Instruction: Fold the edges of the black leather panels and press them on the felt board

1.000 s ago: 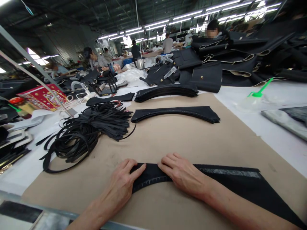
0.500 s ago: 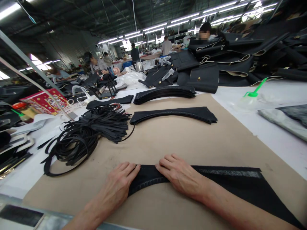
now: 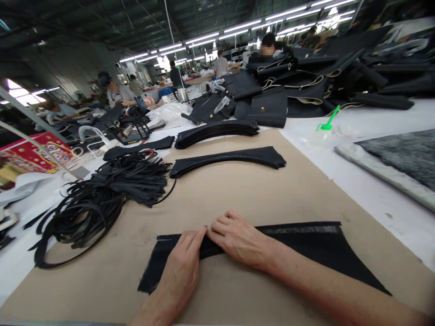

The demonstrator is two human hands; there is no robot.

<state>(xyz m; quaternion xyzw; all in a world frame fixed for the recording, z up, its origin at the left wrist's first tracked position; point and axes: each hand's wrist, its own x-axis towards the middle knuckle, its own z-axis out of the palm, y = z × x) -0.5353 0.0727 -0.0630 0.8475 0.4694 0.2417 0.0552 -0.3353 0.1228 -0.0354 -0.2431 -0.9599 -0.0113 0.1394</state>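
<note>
A black curved panel of leather-like material lies on the brown board in front of me, wide at both ends and narrow in the middle. Along its far edge runs a folded strip with a greyish band. My left hand is closed on the panel left of its middle, fingertips at the far edge. Close beside it, my right hand has curled fingers gripping the same edge. The two hands nearly touch, and the right forearm hides part of the panel.
Beyond my hands lie two stacks of similar curved pieces, a nearer stack and a farther stack. Black straps are heaped at left. Black bags pile up behind. A green-tipped bottle and a grey slab stand right.
My left hand has slid right along the edge toward my right hand, uncovering the panel's left end. The camera view has shifted, with the background moving left in the picture.
</note>
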